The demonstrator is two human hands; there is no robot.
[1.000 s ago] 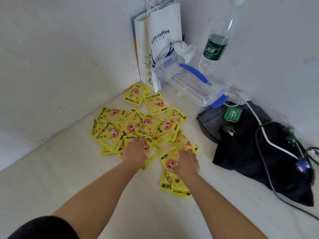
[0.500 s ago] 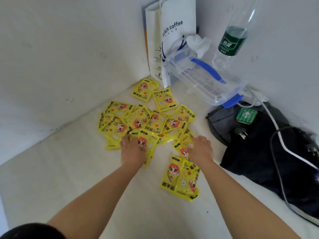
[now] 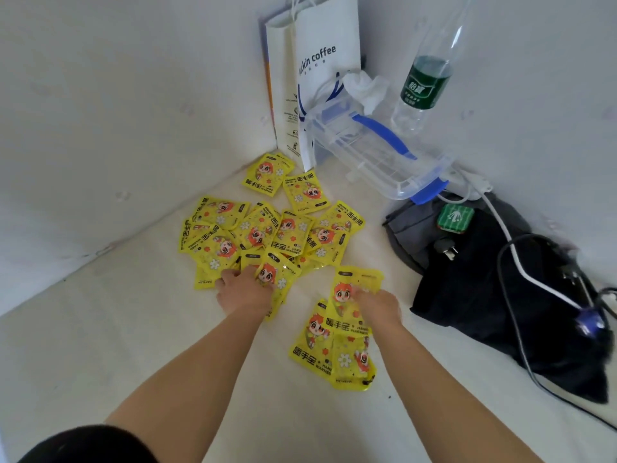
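Both hands are working at the near edge of a spread of yellow hand-warmer packets on a pale surface (image 3: 100, 345) in a white-walled corner. The left hand (image 3: 245, 294) is lying knuckles-up on the front packet (image 3: 273, 274) of the loose pile (image 3: 267, 228), its fingers bending down onto the foil. Whether they are pinching it or only pressing it cannot be told. The right hand (image 3: 379, 307) is pinching a raised packet (image 3: 355, 284) by its near right edge, holding it printed side up so that it is overlapping the far end of the small stack (image 3: 329, 354). That stack is lying apart from the loose pile, just beside the right forearm and between the 2 arms. The pile itself is spreading toward the corner, its packets overlapping at all angles. At its far end, 2 outlying packets (image 3: 268, 173) are sitting side by side, just in front of a white luckin coffee paper bag (image 3: 329, 55) that is standing against the wall. Beside the bag, a clear plastic box (image 3: 377, 162) with a blue handle is resting tilted, with crumpled tissue (image 3: 367, 86) at its far end and a green-labelled water bottle (image 3: 424, 85) behind it. To the right, a dark bag (image 3: 494, 312) is carrying a green square case (image 3: 455, 218), and a white cable (image 3: 500, 228) is trailing across it.
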